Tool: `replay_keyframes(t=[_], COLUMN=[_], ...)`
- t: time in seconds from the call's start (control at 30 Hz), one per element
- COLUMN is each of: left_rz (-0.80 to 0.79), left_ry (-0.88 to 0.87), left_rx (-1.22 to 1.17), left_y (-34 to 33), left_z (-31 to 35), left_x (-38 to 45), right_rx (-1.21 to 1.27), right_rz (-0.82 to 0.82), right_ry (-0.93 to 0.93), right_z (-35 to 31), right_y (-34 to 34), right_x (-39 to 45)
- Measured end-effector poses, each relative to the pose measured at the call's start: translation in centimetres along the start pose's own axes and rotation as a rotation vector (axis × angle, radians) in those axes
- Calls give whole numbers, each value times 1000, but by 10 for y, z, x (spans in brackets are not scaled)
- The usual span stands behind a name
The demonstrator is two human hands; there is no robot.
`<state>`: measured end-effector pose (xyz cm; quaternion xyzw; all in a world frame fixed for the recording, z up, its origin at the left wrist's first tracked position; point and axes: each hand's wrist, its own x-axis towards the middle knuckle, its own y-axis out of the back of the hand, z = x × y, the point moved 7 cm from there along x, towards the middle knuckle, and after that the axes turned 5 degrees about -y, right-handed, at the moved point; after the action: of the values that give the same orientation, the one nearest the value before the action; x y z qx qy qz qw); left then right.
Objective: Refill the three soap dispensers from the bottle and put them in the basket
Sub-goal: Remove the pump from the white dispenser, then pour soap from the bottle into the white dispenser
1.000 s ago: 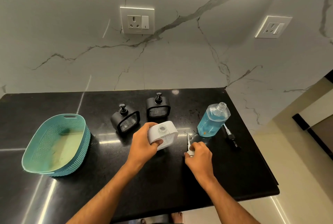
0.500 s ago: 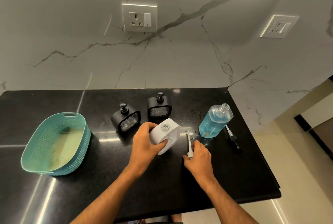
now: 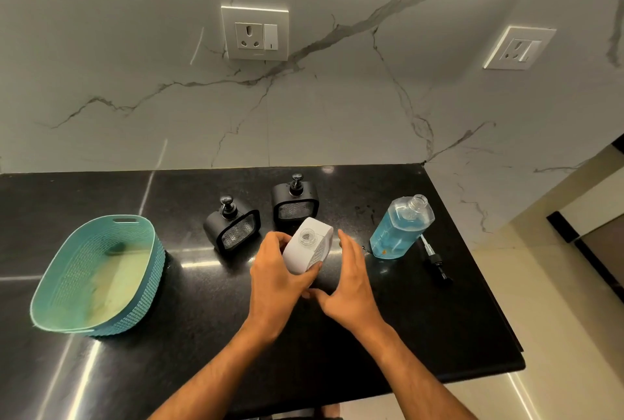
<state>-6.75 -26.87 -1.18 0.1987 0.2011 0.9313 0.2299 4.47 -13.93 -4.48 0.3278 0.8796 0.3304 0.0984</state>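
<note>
The basket (image 3: pixel 98 277) sits on the left of the dark surface (image 3: pixel 202 352) and nothing is in it yet, so none of the three soap dispensers has been put away. Two black dispensers (image 3: pixel 233 227) stand at the back with their pump tops still on, one a little to the left and one (image 3: pixel 295 205) just behind the hands. I think those two have not been touched yet.

The white dispenser (image 3: pixel 309 247) is the one being worked on. Its pump top is off and its round neck is open and tipped toward the camera. I cannot tell if there is soap inside it. The blue soap bottle (image 3: pixel 400 227) stands to the right with its cap off, and its own black pump (image 3: pixel 434 259) lies just beside it on the surface. So the filling looks like it is only starting.

The left hand (image 3: pixel 277 281) has its fingers (image 3: pixel 282 240) wrapped around the white dispenser and holds it up, tilted. The right hand (image 3: pixel 351 284) is open with its fingers spread, right next to the dispenser, and holds nothing that I can see.

A moment ago the right hand was pinching the small white pump tube down by the surface. Now the tube is gone from that hand and I cannot see where it went. The white dispenser is also tipped over more than before
</note>
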Motion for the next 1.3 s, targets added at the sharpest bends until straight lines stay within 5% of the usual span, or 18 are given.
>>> replay_keyframes(t=[0.37, 0.73, 0.97, 1.07, 1.3], left_rz=[-105, -626, -572, -549, -541], left_ry=[-59, -61, -70, -71, -50], left_rx=[-73, -323, -296, -323, -319], left_y=[-10, -34, -37, -38, -43], left_z=[16, -9, -5, -2, 5], left_x=[-5, 10, 14, 16, 20], right_rx=[220, 253, 250, 201, 304], right_rz=[-94, -238, -274, -129, 534], right_ry=[-31, 53, 94, 121, -27], right_z=[3, -3, 2, 10, 90], right_y=[1, 15, 26, 49, 126], right_x=[11, 10, 9, 8, -1])
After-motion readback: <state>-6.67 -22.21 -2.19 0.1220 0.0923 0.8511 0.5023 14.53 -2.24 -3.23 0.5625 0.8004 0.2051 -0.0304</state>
